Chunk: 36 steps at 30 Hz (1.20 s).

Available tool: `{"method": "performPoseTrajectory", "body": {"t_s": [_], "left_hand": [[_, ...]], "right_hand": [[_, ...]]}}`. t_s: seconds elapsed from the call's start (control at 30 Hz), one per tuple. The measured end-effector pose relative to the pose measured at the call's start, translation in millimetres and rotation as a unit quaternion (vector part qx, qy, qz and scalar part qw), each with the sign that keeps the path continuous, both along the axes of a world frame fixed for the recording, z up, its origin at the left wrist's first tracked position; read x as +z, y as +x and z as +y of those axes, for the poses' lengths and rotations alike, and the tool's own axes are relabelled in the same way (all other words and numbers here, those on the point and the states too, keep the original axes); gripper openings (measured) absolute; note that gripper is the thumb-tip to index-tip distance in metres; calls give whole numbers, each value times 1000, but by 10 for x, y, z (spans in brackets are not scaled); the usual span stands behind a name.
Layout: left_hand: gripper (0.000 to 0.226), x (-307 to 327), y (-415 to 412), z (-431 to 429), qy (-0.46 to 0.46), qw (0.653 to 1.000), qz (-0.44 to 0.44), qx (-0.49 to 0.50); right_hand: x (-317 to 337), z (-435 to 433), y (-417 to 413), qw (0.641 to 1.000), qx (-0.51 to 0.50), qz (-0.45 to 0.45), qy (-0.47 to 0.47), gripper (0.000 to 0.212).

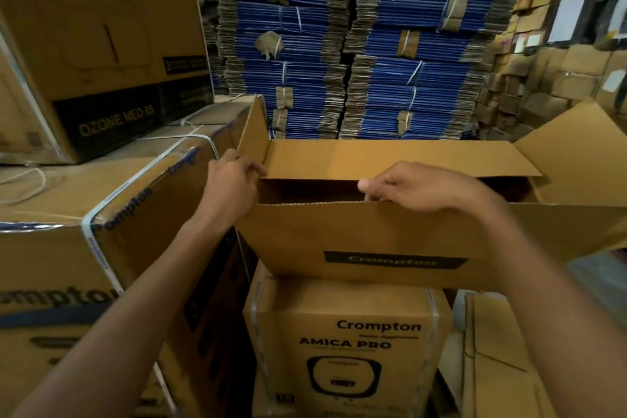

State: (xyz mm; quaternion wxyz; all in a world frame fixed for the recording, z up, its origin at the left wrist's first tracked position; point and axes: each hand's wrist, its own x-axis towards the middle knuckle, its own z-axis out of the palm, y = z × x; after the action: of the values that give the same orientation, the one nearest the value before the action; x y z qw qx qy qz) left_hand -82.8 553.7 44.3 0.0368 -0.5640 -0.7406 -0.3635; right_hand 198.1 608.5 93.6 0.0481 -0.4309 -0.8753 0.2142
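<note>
An open brown Crompton carton (373, 241) sits in front of me on top of a strapped Amica Pro box (346, 343). Its flaps stand up and out, and the inside is dark. My left hand (230, 180) pinches the carton's left corner where the left side flap (252, 132) meets the far flap (390, 159). My right hand (420, 187) grips the top edge of the near flap, with the fingers curled over it. The right side flap (576, 146) leans outward.
Strapped Crompton cartons (101, 214) are stacked at my left, with an Ozone Neo box (101, 44) above them. Tall bundles of flattened blue cartons (356, 44) fill the back. Small brown boxes (549, 78) line shelves at the right. Flat cardboard (502, 366) leans at lower right.
</note>
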Motion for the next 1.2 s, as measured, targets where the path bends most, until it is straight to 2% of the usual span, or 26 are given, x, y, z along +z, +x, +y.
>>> {"method": "performPoseTrajectory", "body": {"t_s": [0.1, 0.17, 0.27, 0.37, 0.43, 0.5, 0.57, 0.6, 0.67, 0.8, 1.03, 1.2], "left_hand": [[51, 40, 33, -68, -15, 1000, -2, 1], [64, 73, 65, -83, -43, 999, -5, 9], [76, 100, 76, -89, -102, 994, -25, 20], [80, 86, 66, -116, -125, 991, -28, 24], [81, 67, 53, -125, -116, 993, -31, 19], [83, 62, 48, -118, -108, 993, -35, 14], [85, 55, 60, -113, -101, 994, -36, 6], [85, 46, 61, -115, -97, 995, -37, 3], [87, 21, 66, -137, -93, 995, -36, 1], [89, -26, 62, -208, -99, 995, -29, -13], [93, -39, 21, -234, -116, 992, -1, -49], [91, 1, -6, -157, -134, 989, 2, -59]], "right_hand": [[69, 308, -39, 999, -35, -35, -16, 31], [-29, 542, -132, 995, -64, -76, -26, 21], [-146, 684, -264, 981, -74, -169, -61, 33], [-205, 700, -353, 971, -72, -227, -24, 55], [-212, 690, -399, 973, -73, -216, 22, 56], [-165, 704, -415, 980, -90, -151, 88, 38], [-74, 733, -396, 973, -132, -68, 177, 18], [-3, 745, -389, 963, -152, -39, 220, 16], [156, 774, -375, 948, -171, -14, 269, 24], [416, 904, -367, 943, -176, -27, 282, 38], [569, 1040, -498, 932, -207, -44, 295, 31], [398, 1029, -512, 939, -201, -21, 279, 63]]}}
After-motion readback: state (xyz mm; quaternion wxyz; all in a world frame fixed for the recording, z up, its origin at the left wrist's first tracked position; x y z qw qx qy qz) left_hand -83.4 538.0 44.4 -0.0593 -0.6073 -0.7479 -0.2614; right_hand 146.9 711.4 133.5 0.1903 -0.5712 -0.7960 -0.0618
